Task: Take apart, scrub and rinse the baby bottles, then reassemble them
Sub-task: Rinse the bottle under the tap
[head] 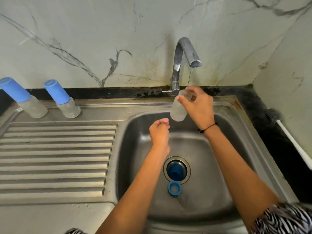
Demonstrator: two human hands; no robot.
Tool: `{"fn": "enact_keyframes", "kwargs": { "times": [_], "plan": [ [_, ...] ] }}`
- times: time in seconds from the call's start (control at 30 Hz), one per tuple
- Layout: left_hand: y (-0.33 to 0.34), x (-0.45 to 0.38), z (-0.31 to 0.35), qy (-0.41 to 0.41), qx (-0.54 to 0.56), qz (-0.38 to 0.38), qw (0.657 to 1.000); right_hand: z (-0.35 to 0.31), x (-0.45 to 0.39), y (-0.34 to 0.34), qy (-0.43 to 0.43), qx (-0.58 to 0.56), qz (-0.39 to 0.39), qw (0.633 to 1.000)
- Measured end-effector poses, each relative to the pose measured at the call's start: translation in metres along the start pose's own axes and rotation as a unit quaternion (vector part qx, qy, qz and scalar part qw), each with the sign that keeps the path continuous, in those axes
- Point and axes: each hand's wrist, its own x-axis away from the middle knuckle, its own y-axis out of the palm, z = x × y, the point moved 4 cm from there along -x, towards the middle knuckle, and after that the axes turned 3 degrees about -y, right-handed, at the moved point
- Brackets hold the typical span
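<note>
My right hand (pixel 198 105) grips an open clear bottle body (pixel 178 110) by its upper part, under a thin stream from the tap (pixel 185 53). Just left and below, my left hand (pixel 159 130) hovers over the sink with fingers curled, holding nothing that I can see. On the sink floor a blue cap (pixel 176 170) sits over the drain, and a blue screw ring (pixel 174 188) with a clear nipple lies in front of it. Two assembled bottles with blue caps (pixel 25 98) (pixel 63 100) stand at the back of the drainboard.
The steel sink basin (pixel 135 166) fills the middle, with the ribbed drainboard (pixel 55 157) on its left. A bottle brush with a white handle (pixel 287 132) lies on the dark counter to the right. Marble wall behind.
</note>
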Motion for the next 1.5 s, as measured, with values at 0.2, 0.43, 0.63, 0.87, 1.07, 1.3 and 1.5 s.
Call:
{"fn": "enact_keyframes", "kwargs": {
  "times": [0.2,0.43,0.63,0.87,1.07,1.3,1.5],
  "plan": [
    [-0.002,-0.001,0.002,0.003,-0.008,0.021,1.000,0.010,0.012,0.019,0.005,0.076,-0.083,0.994],
    [-0.002,0.000,0.004,0.008,-0.007,0.016,1.000,0.014,0.010,0.019,0.033,0.073,-0.089,0.993],
    [-0.001,-0.003,0.003,0.007,0.000,0.017,1.000,0.012,0.005,0.015,0.023,0.086,-0.078,0.993],
    [0.001,-0.004,0.009,0.015,0.004,0.014,1.000,0.007,0.009,0.014,-0.025,0.102,-0.053,0.993],
    [0.001,-0.006,0.012,0.022,0.010,0.009,1.000,0.012,0.016,0.012,-0.037,0.081,-0.004,0.996],
    [-0.002,-0.009,0.016,0.017,0.014,0.009,1.000,0.011,0.020,0.007,-0.059,0.064,0.015,0.996],
    [0.001,-0.007,0.014,0.018,0.019,-0.004,1.000,0.013,0.026,0.010,-0.061,0.082,-0.001,0.995]
  ]
}}
